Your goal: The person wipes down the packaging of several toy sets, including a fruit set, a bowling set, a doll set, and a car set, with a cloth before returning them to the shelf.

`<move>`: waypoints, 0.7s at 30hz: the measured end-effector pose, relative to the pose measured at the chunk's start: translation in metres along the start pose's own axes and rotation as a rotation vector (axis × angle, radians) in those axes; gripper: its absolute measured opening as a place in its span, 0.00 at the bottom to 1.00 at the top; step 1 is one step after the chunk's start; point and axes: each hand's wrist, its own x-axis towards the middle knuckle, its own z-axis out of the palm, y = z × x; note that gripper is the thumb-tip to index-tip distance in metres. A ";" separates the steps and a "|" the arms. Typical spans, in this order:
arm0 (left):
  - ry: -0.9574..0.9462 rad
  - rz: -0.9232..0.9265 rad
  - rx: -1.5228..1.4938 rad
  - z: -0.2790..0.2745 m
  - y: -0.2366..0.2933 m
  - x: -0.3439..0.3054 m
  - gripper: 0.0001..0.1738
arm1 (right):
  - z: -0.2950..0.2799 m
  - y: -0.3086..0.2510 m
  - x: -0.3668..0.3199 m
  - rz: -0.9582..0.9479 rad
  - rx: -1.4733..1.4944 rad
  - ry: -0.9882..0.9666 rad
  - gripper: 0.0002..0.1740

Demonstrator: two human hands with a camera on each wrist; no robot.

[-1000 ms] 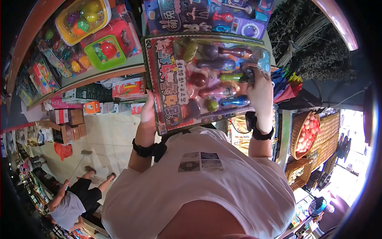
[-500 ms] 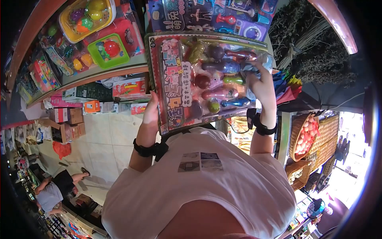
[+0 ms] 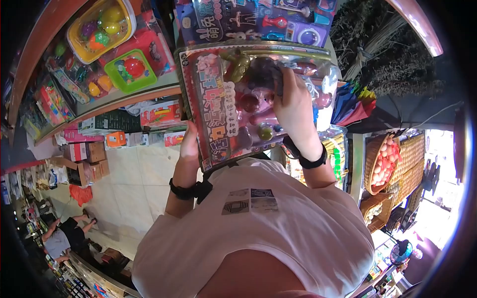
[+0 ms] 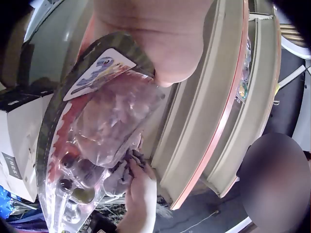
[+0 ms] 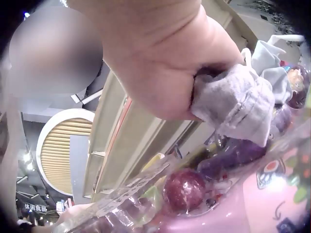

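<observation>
A blister-packed toy bowling set (image 3: pixel 213 107) is held up before the chest, its clear plastic cover over coloured pins and balls. At its left edge my left hand (image 3: pixel 189 142) grips it, the thumb showing and the other fingers hidden behind. My right hand (image 3: pixel 298 109) holds a bunched grey cloth (image 5: pixel 235 104) against the plastic, over the upper middle of the pack. Close under the cloth in the right wrist view are a purple pin (image 5: pixel 233 158) and a dark red ball (image 5: pixel 184 190).
Behind the pack lies another boxed toy set (image 3: pixel 258 20). Toys in a yellow tub (image 3: pixel 72 37) and a green tray (image 3: pixel 110 69) fill the shelf at left. A folded multicoloured umbrella (image 3: pixel 350 107) and egg baskets (image 3: pixel 370 184) stand at right. Another person (image 3: pixel 59 241) is farther off at lower left.
My right hand has swept the cloth from the pack's right side leftward to its upper middle. The left hand keeps its grip. The far person has moved away to the left.
</observation>
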 end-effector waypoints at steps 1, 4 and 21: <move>-0.001 0.004 -0.003 0.000 -0.001 0.000 0.46 | -0.003 -0.002 -0.001 0.022 -0.008 -0.017 0.23; 0.031 -0.001 0.016 0.001 -0.001 -0.005 0.46 | -0.009 -0.005 -0.001 0.012 0.025 -0.048 0.17; 0.218 0.011 -0.081 -0.017 -0.003 -0.007 0.33 | -0.043 0.067 -0.020 0.083 -0.084 -0.121 0.20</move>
